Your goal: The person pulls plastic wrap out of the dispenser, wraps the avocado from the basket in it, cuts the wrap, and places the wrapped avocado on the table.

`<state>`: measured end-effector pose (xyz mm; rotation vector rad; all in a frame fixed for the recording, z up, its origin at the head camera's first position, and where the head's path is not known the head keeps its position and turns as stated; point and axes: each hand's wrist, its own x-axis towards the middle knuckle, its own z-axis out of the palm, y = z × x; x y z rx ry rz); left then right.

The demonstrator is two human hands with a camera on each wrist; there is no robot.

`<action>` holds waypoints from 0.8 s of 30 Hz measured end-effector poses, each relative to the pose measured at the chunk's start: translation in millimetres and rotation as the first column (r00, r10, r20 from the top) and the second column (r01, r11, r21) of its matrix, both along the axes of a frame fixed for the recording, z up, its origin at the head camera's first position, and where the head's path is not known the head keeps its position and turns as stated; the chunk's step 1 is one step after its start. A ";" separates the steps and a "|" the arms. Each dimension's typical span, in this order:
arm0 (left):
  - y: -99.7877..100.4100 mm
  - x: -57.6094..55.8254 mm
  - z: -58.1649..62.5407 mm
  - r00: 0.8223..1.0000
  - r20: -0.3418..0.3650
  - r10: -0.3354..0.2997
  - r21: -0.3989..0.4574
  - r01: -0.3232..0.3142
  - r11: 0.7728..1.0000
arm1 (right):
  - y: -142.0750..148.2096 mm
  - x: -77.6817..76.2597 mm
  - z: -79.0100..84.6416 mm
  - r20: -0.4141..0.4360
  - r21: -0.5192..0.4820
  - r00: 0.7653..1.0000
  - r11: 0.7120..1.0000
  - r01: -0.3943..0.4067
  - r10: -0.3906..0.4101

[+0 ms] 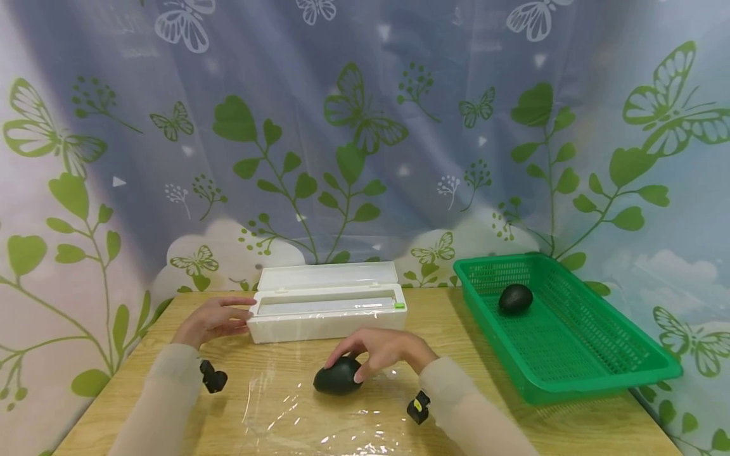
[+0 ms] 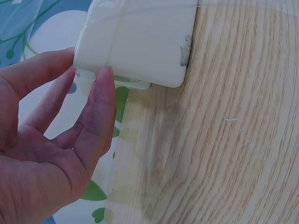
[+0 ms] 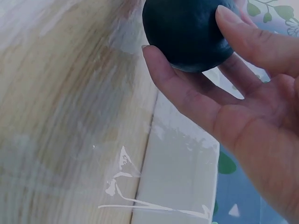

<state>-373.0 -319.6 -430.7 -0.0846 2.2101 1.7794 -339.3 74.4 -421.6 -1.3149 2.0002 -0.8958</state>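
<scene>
A dark green avocado [image 1: 338, 376] is in my right hand [image 1: 381, 349], fingers and thumb around its sides; the right wrist view also shows the avocado [image 3: 184, 32] gripped at the fingertips. Clear plastic wrap [image 1: 285, 411] spreads over the table in front of a white wrap dispenser [image 1: 327, 328], and the avocado is over this film. The dispenser's lid [image 1: 327, 277] stands raised at the back. My left hand [image 1: 213, 320] has its extended fingertips against the dispenser's left end, seen closely in the left wrist view at the white dispenser [image 2: 135, 42].
On the right stands a green perforated basket [image 1: 593, 385] with another dark avocado [image 1: 516, 298] inside. A bright green slider [image 1: 399, 305] sits at the dispenser's right end. Behind the wooden table [image 1: 445, 316] hangs a patterned curtain [image 1: 365, 158].
</scene>
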 end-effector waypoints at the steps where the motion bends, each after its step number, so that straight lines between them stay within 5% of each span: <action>1: -0.2 0.1 0.0 1.000 -0.001 -0.004 -0.002 0.004 1.000 | -0.7 0.0 -0.7 0.002 0.001 1.000 1.000 -0.002 0.002; 24: -1.7 0.2 -0.9 1.000 -0.005 -0.022 0.008 0.022 1.000 | -2.6 1.3 -10.6 0.071 0.015 0.997 1.000 0.013 -0.014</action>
